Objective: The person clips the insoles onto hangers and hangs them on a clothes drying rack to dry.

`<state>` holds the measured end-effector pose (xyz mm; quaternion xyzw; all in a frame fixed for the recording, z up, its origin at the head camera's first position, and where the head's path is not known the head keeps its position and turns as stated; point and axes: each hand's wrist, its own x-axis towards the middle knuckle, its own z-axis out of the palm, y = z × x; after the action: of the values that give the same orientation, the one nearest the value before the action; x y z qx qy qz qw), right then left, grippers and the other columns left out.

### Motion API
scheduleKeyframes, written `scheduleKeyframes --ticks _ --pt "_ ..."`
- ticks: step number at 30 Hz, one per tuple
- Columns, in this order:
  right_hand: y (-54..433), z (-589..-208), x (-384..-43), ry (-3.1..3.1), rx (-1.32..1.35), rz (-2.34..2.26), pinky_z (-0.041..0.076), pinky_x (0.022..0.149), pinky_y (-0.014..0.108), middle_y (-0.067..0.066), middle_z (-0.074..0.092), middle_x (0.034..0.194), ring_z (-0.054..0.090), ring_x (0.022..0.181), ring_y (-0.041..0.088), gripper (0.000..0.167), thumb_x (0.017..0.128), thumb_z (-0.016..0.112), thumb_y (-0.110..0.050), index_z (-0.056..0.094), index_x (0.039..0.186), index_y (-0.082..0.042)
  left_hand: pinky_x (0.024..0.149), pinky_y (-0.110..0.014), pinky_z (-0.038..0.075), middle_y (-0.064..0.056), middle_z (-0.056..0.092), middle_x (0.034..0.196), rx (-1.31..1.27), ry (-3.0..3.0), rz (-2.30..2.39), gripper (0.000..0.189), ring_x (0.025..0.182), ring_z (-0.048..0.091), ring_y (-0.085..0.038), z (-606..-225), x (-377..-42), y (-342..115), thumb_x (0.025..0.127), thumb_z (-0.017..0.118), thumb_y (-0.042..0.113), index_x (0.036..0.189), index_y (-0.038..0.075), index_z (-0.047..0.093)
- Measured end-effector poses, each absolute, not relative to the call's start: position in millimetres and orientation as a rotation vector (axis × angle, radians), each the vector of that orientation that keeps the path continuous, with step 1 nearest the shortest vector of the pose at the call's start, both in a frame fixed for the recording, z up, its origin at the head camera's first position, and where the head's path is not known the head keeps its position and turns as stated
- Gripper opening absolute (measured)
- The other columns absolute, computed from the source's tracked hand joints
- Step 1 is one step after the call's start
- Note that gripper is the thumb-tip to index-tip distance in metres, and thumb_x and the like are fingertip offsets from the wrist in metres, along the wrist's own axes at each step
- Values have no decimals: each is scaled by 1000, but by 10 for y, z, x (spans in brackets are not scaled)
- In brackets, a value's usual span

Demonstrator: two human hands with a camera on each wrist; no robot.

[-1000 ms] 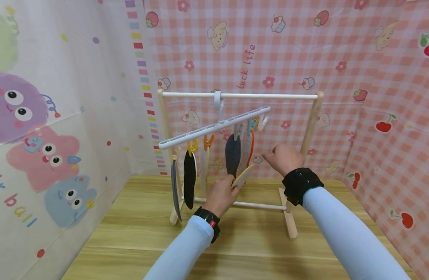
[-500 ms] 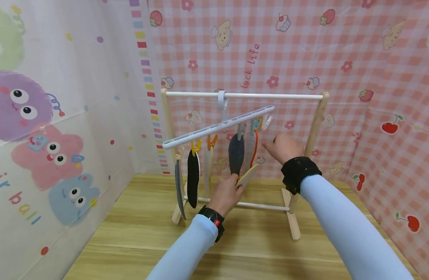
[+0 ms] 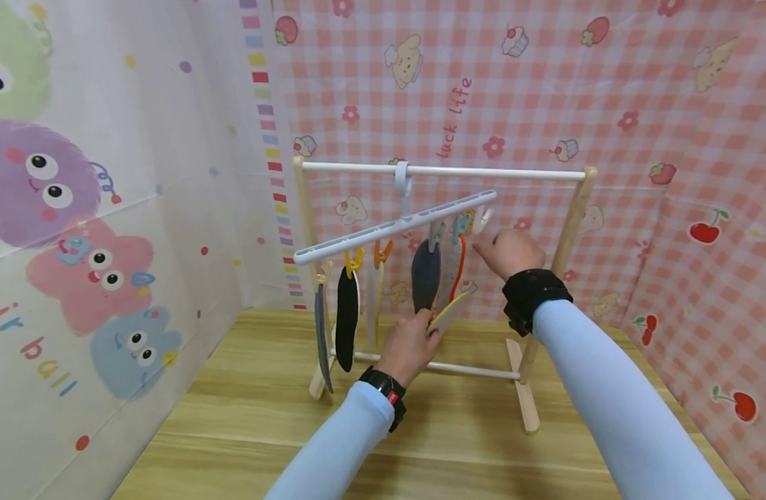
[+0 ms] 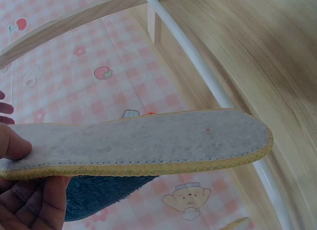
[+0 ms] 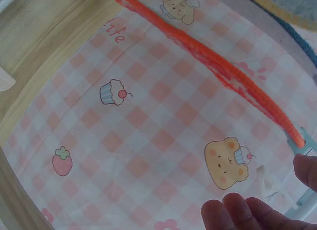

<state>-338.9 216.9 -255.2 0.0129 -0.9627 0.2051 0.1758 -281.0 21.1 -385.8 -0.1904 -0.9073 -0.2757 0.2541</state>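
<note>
In the head view my left hand (image 3: 410, 347) pinches a shoe insole (image 4: 163, 141) with a grey face and yellow edge, holding it by one end, thumb on top. Right behind it hangs a dark insole (image 3: 426, 276) in a grey clip (image 3: 436, 237). My right hand (image 3: 514, 253) is raised just below and right of the white clip (image 3: 483, 220); the right wrist view shows thumb and fingers apart, holding nothing. Near that thumb, a light-blue clip (image 3: 462, 228) carries an orange-edged insole (image 5: 213, 64). All the clips sit along a pale blue hanger (image 3: 395, 227), tilted up to the right.
The hanger hooks over the white top bar (image 3: 501, 172) of a wooden rack (image 3: 570, 222). On its left side a black insole (image 3: 346, 319), a blue-grey insole (image 3: 323, 340) and a pale insole (image 3: 373, 305) hang from clips. Below is a wood-grain table (image 3: 232, 417).
My right hand has risen and come closer to the clips at the hanger's right end. The left hand keeps its hold on the insole. The head view has shifted slightly left.
</note>
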Motion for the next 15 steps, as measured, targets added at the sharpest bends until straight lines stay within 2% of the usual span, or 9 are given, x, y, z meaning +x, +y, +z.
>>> scheduleKeyframes --ticks 7,15 --pt "2231 -2544 -3462 -2767 9 604 39 50 37 9 58 62 56 60 28 55 99 48 -50 67 74 -5 50 -29 47 -7 71 80 -543 -2467 -736 21 63 66 -18 -3835 -2847 256 90 71 17 108 6 70" --pt "2211 -2465 -3531 -2770 6 596 42 57 40 11 61 68 58 65 30 51 99 48 -49 69 82 -5 49 -25 43 -5 68 73 -553 -2467 -783 12 59 62 -15 -3800 -2855 319 91 70 16 99 8 69"
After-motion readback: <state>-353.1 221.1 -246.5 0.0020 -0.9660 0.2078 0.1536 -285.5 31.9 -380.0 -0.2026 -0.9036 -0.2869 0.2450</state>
